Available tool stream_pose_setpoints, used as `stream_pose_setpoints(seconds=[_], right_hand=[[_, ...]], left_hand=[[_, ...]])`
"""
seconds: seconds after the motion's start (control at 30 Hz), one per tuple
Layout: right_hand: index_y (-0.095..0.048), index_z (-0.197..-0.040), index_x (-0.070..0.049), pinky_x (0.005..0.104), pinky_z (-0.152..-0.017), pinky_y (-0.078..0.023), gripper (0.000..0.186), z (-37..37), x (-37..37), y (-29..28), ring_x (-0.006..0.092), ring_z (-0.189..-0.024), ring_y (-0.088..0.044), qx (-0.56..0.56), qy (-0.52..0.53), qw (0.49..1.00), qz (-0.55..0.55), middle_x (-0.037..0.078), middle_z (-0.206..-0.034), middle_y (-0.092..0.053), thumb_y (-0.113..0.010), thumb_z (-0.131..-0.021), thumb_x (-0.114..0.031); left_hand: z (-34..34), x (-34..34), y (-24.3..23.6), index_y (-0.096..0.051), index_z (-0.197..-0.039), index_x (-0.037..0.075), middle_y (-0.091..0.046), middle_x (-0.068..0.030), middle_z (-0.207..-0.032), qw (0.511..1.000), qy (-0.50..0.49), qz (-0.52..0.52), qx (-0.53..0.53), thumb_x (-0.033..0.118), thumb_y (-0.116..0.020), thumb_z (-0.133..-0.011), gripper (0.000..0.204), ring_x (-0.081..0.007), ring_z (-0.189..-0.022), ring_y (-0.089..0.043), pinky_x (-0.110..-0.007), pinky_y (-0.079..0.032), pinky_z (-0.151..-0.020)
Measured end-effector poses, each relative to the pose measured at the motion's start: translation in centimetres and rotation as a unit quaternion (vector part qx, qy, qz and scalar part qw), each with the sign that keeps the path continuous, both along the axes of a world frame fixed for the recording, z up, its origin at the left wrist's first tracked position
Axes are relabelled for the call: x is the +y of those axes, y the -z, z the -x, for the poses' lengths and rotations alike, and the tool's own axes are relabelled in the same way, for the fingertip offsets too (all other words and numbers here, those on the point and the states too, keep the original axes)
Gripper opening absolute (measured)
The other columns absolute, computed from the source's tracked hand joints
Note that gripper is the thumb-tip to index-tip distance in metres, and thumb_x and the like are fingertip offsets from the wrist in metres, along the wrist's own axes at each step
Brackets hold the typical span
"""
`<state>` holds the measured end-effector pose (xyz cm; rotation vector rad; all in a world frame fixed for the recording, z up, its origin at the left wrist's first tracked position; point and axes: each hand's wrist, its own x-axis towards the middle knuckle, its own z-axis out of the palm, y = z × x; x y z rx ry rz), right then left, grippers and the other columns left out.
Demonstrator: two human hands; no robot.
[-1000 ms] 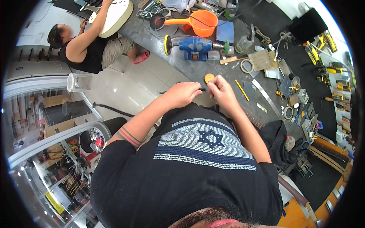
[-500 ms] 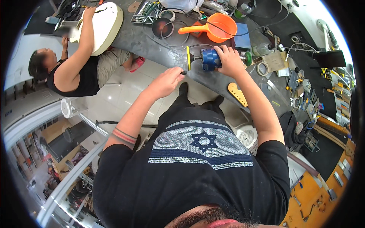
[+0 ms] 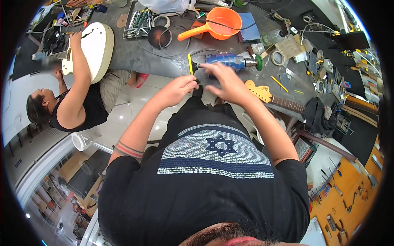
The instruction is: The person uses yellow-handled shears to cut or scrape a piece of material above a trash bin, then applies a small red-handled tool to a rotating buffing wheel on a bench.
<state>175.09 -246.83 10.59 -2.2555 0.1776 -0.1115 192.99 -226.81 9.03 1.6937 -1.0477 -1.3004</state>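
A blue bench polisher (image 3: pixel 230 61) rests on the dark workbench, with a thin yellow disc (image 3: pixel 190 64) on its left end and a green wheel (image 3: pixel 259 62) on its right. Just below the yellow disc, my left hand (image 3: pixel 177 89) is closed with its fingertips pinched on a small dark piece (image 3: pixel 198 81), mostly hidden. Opposite it, my right hand (image 3: pixel 227 84) is off the polisher's body, fingers apart and slightly blurred, holding nothing. It partly covers the polisher's left end. A guitar neck (image 3: pixel 283 102) with a pale headstock (image 3: pixel 257 90) lies along the bench edge at right.
An orange dipper (image 3: pixel 223 23) and a blue flat box (image 3: pixel 248 27) stand behind the polisher. Cables cross the bench. At left a seated person (image 3: pixel 76 90) handles a cream guitar (image 3: pixel 98 49). Tape rolls (image 3: pixel 278 58) and small tools crowd the right side.
My right hand has let go of the polisher and moved left and down toward my left hand. My left hand stays pinched. The view has shifted, showing more of the guitar neck.
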Motion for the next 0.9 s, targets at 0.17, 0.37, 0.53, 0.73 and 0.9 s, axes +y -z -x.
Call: stream_pose_setpoints(seconds=[0.17,0.37,0.53,0.73,0.9], right_hand=[[-0.070,-0.124,-0.004,0.0431,-0.087,-0.058,0.032,-0.5,2.4,-0.5,0.0307,-0.098,-0.074,0.030,-0.009,0.985,-0.170,0.014,-0.099,-0.071,-0.081,-0.094,-0.010],[-0.071,-0.106,0.000,0.0351,-0.076,-0.060,0.011,-0.4,4.1,0.9,0.0209,-0.080,-0.077,0.020,0.033,0.981,-0.192,0.012,-0.094,-0.075,-0.076,-0.099,-0.006],[-0.067,-0.098,0.002,0.0305,-0.075,-0.059,0.010,-0.2,5.1,1.6,0.0135,-0.081,-0.074,0.185,0.125,0.887,-0.405,0.008,-0.088,-0.077,-0.074,-0.102,-0.005],[-0.064,-0.100,0.000,0.0318,-0.077,-0.060,0.013,1.2,6.0,5.8,0.0156,-0.083,-0.074,0.134,0.140,0.840,-0.507,0.010,-0.092,-0.077,-0.075,-0.103,-0.007],[-0.064,-0.101,0.000,0.0327,-0.079,-0.061,0.014,1.9,6.1,7.5,0.0162,-0.083,-0.074,0.150,0.150,0.803,-0.557,0.010,-0.093,-0.077,-0.076,-0.102,-0.007]], left_hand=[[-0.2,-0.3,-0.8,-0.066,-0.109,0.004,-0.059,0.0005,-0.090,0.988,0.043,-0.049,0.142,0.030,-0.054,-0.117,0.030,-0.0119,-0.084,-0.054,-0.030,-0.047,-0.077],[-0.3,0.7,-0.9,-0.064,-0.116,0.002,-0.061,-0.0041,-0.092,0.992,0.067,-0.043,0.095,0.032,-0.054,-0.116,0.032,-0.0173,-0.091,-0.060,-0.035,-0.049,-0.083],[0.2,1.4,0.5,-0.063,-0.113,0.001,-0.067,-0.0172,-0.102,0.984,0.132,0.008,-0.119,0.027,-0.056,-0.112,0.028,-0.0395,-0.102,-0.066,-0.048,-0.051,-0.091],[1.6,1.9,2.8,-0.064,-0.108,0.004,-0.068,-0.0184,-0.106,0.968,0.149,0.024,-0.200,0.019,-0.058,-0.107,0.017,-0.0425,-0.107,-0.066,-0.053,-0.052,-0.091],[2.0,2.2,4.2,-0.065,-0.105,0.006,-0.068,-0.0162,-0.103,0.942,0.190,0.076,-0.266,0.015,-0.058,-0.101,0.012,-0.0392,-0.105,-0.068,-0.054,-0.054,-0.088]])
